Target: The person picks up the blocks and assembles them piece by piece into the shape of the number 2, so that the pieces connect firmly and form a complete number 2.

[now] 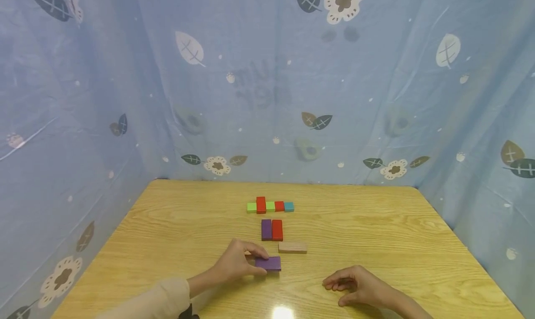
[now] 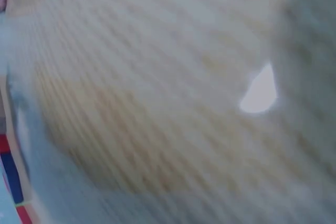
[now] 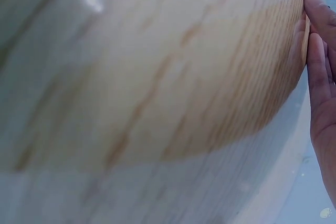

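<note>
In the head view my left hand (image 1: 238, 265) pinches the left end of a purple block (image 1: 272, 263), its thumb on the near side and fingers on the far side. The block lies flat, its long side running left to right. Just beyond it sits a plain wooden block (image 1: 294, 248). My right hand (image 1: 361, 289) is over the table to the right, fingers loosely bent, holding nothing. In the right wrist view that hand (image 3: 323, 72) shows at the right edge.
Farther back, a purple block (image 1: 266, 230) and a red block (image 1: 277, 230) lie side by side. Beyond them runs a row of small green, red and blue blocks (image 1: 270, 206), one red block (image 1: 261, 205) standing out longer. A patterned blue curtain (image 1: 267, 100) surrounds the wooden table (image 1: 376, 235).
</note>
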The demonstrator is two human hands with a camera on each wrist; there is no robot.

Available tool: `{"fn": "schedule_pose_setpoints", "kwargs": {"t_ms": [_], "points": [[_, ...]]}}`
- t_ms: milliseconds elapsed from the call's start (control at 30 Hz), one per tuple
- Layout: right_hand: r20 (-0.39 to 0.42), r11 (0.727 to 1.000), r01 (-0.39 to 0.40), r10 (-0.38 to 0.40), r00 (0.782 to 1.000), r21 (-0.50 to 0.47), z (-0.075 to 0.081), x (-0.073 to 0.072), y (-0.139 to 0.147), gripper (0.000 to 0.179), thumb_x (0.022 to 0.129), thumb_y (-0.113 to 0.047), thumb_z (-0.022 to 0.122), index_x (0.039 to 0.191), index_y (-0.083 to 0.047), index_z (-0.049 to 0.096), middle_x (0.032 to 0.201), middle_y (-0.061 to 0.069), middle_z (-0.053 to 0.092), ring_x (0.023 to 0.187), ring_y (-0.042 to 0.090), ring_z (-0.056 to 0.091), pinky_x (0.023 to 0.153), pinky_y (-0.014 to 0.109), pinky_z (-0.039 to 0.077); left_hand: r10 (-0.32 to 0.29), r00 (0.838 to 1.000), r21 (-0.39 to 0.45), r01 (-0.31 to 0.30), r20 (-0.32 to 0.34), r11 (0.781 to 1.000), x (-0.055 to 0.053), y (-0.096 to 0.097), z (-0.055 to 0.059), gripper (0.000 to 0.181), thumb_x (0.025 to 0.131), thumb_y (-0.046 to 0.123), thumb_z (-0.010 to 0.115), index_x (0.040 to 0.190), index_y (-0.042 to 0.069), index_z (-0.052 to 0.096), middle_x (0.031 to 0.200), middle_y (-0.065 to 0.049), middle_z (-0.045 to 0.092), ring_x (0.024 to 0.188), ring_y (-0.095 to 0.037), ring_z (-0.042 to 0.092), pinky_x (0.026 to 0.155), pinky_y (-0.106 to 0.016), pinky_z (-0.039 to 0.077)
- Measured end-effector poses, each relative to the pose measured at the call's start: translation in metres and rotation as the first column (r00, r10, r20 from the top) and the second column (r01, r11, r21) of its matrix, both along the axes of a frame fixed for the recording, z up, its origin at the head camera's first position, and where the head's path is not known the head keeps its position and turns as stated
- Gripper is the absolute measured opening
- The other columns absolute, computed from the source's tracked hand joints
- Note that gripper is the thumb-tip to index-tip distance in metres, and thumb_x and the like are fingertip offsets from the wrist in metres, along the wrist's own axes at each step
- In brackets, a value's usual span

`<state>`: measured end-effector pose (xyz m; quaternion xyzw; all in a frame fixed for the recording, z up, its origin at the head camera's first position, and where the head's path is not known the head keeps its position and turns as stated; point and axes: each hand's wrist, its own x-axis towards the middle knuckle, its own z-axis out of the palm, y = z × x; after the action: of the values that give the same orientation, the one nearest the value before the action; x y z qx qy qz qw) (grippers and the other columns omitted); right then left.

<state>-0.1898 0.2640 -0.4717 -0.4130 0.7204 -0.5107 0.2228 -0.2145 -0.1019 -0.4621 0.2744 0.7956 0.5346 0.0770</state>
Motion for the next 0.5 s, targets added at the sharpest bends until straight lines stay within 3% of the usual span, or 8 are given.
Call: {"fn": "schedule_pose_setpoints", "kwargs": {"t_ms": [133, 333, 500], "points": [[0.007, 1.0, -0.002, 0.002, 1.0, -0.002, 0.001, 0.0, 0.0, 0.044, 0.086, -0.009, 0.069, 0.122, 0.011, 0.056, 0.118, 0.022, 0.063, 0.109, 0.014, 0.061, 0.089, 0.035, 0.052, -0.021, 0.999, 0.026, 0.021, 0.034, 0.999, 0.005, 0.004, -0.001, 0.027, 0.068, 0.008, 0.085, 0.093, 0.009, 0.075, 0.1, 0.0, 0.072, 0.097, -0.012, 0.065, 0.083, -0.025, 0.054], [0.009, 1.0, 0.0, 0.0, 1.0, 0.0, 0.0, -0.001, 0.0, 0.043, 0.085, -0.009, 0.069, 0.122, 0.01, 0.057, 0.118, 0.021, 0.063, 0.109, 0.014, 0.061, 0.089, 0.034, 0.052, -0.022, 1.0, 0.006, 0.022, -0.007, 1.0, 0.01, 0.007, -0.005, 0.027, 0.068, 0.008, 0.086, 0.092, 0.009, 0.075, 0.098, 0.0, 0.072, 0.096, -0.011, 0.066, 0.081, -0.022, 0.054], [0.006, 1.0, 0.006, -0.006, 1.0, 0.005, 0.0, 0.0, 0.0, 0.043, 0.085, -0.009, 0.07, 0.122, 0.01, 0.057, 0.118, 0.02, 0.064, 0.108, 0.014, 0.062, 0.089, 0.034, 0.053, -0.037, 0.999, 0.008, 0.037, 0.015, 0.999, 0.015, 0.008, -0.006, 0.026, 0.067, 0.01, 0.086, 0.091, 0.01, 0.076, 0.096, 0.0, 0.073, 0.096, -0.009, 0.065, 0.083, -0.021, 0.053]]}}
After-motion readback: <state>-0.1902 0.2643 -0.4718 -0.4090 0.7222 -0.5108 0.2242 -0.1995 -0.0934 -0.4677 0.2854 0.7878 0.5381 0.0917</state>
